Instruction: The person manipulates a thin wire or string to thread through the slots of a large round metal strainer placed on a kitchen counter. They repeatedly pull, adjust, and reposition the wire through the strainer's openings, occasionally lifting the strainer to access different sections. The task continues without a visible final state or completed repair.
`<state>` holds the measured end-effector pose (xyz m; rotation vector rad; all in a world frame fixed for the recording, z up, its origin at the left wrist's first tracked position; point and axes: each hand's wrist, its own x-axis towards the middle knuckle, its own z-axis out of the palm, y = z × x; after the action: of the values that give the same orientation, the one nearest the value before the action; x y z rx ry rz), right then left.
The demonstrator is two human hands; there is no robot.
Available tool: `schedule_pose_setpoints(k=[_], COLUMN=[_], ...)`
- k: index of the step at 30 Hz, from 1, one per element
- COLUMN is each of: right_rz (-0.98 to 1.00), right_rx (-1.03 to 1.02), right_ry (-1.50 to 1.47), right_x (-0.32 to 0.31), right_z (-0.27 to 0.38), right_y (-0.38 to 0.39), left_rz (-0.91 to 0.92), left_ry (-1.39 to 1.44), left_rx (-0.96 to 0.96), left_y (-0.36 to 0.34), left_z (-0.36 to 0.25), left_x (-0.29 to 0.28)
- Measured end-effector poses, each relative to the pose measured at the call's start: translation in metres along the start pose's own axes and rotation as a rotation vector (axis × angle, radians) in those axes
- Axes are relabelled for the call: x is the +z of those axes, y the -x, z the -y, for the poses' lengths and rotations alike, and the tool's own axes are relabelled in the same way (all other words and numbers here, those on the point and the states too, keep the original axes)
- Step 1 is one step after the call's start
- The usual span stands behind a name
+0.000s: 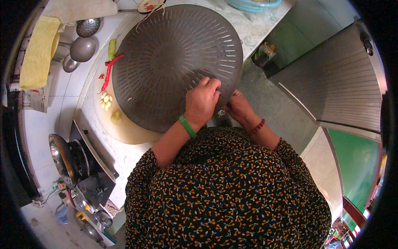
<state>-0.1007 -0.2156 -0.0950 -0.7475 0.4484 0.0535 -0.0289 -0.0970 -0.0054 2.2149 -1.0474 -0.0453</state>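
A large, round, dark slotted tray (166, 58) covers most of a pale round board (128, 133) on the counter. My left hand (202, 99), with a green bangle at its wrist, is over the tray's near right part, its fingers curled in. Whatever those fingers hold, if anything, is hidden. My right hand (240, 107), wearing a dark red beaded bracelet, is just past the tray's near right rim, with its fingers closed and partly hidden. A small pale stringy clump (222, 113) shows beside it.
Along the board's left edge lie red chilies (107, 74), a green vegetable piece (112, 49), garlic cloves (106, 101) and a yellowish lump (116, 118). Ladles (83, 50) and a yellow towel (39, 54) hang left. A wok (62, 159) stands lower left; a blue basket (253, 5) sits at the far end.
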Motion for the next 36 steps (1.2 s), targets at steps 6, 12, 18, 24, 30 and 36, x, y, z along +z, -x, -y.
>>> schedule_pose_setpoints(k=[6, 12, 18, 24, 30, 36], right_rz=[-0.024, -0.026, 0.081, 0.047, -0.025, 0.025], right_rx=[-0.06, -0.08, -0.2, -0.231, -0.24, -0.226], right_ry=[0.041, 0.037, -0.008, 0.031, 0.041, 0.057], right_x=[-0.007, -0.002, 0.002, 0.003, 0.004, -0.008], right_z=[-0.003, 0.008, 0.013, 0.014, 0.015, 0.012], right_y=[-0.002, 0.003, 0.004, 0.007, 0.009, 0.004], left_rz=[-0.011, -0.013, 0.034, 0.053, -0.032, -0.069], left_ry=[-0.028, -0.151, -0.232, -0.229, -0.036, 0.057], left_rx=[0.03, 0.076, 0.12, 0.019, -0.047, -0.008], left_y=[-0.002, -0.01, -0.022, -0.027, -0.025, -0.023], left_z=[-0.002, -0.002, -0.009, -0.006, 0.003, 0.006], left_x=[0.002, 0.008, 0.006, 0.015, 0.014, 0.012])
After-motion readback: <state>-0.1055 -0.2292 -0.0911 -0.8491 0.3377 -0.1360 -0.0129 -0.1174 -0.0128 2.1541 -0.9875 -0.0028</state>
